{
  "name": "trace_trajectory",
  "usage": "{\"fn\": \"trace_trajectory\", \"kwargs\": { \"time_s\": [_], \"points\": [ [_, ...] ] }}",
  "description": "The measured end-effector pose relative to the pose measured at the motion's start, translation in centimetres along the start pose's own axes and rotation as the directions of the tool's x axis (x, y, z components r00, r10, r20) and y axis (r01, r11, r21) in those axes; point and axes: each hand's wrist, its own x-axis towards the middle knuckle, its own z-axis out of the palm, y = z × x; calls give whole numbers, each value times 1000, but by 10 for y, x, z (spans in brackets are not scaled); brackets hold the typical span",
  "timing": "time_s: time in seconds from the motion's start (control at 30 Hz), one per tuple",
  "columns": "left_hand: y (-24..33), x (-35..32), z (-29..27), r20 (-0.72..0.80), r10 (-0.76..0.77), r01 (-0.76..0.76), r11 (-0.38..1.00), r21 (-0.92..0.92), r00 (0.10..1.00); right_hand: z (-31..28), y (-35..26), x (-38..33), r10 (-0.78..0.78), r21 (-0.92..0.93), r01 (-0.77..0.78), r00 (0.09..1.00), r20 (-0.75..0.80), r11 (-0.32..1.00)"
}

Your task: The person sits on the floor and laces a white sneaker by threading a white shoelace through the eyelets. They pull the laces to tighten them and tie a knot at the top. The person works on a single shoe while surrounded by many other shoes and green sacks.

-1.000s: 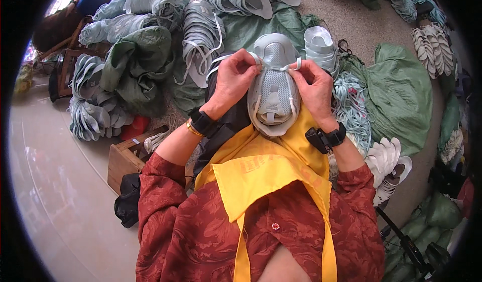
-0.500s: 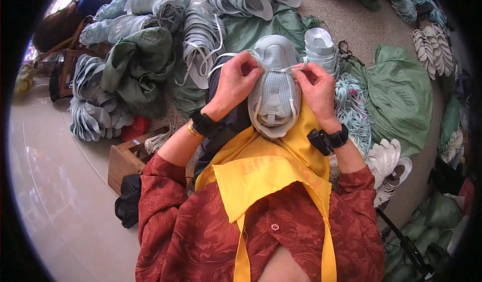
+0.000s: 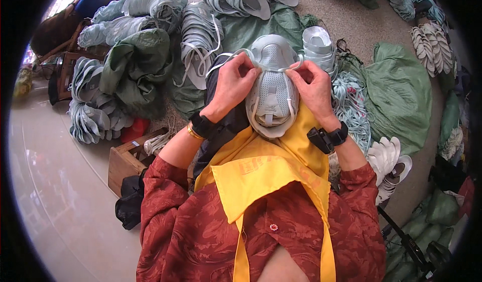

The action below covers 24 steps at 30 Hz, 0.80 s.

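A pale grey-blue shoe upper [image 3: 271, 93] rests on my lap, on the yellow apron [image 3: 265, 181]. Across its mesh runs a white shoelace [image 3: 275, 70], low over the tongue. At the shoe's left edge, my left hand [image 3: 232, 87] pinches one side of the lace between thumb and fingers. My right hand [image 3: 312, 87] grips the other side at the right edge, where the lace loops up behind the fingertips. The exact fingertip hold is partly hidden. Two short loose lace ends or loops hang over the lower part of the upper.
Stacked shoe uppers [image 3: 197, 36] lie ahead and left, around a crumpled green sack [image 3: 138, 76]. To the right are a tangle of pale laces [image 3: 351, 98], a rolled stack of uppers [image 3: 318, 43] and another green sack [image 3: 396, 93]. A wooden stool [image 3: 123, 164] stands at left.
Both hands have come slightly closer together, the right one shifting left and a little down. The lace now lies straighter across the shoe, with a loop standing at the right.
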Motion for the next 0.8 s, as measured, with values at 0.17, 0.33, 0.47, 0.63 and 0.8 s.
{"fn": "trace_trajectory", "kwargs": {
  "time_s": [0.17,0.33,0.47,0.63,0.8],
  "points": [
    [5,-2,4,-69,-32,34,999,26,997,-9,-15,-13,-115,-199,102,992,-54,975],
    [5,-5,6,-135,-55,53,998,-15,989,-4,-38,-16,-316,-313,322,946,71,893],
    [10,-6,7,-176,56,-37,994,107,983,-3,-38,-12,-305,-440,335,942,140,833],
    [20,-7,10,-199,214,-176,965,194,956,4,-36,-10,-297,-537,341,940,170,771],
    [33,-11,16,-69,427,-391,873,290,902,0,-32,-9,-257,-488,304,953,162,818]
  ]
}}
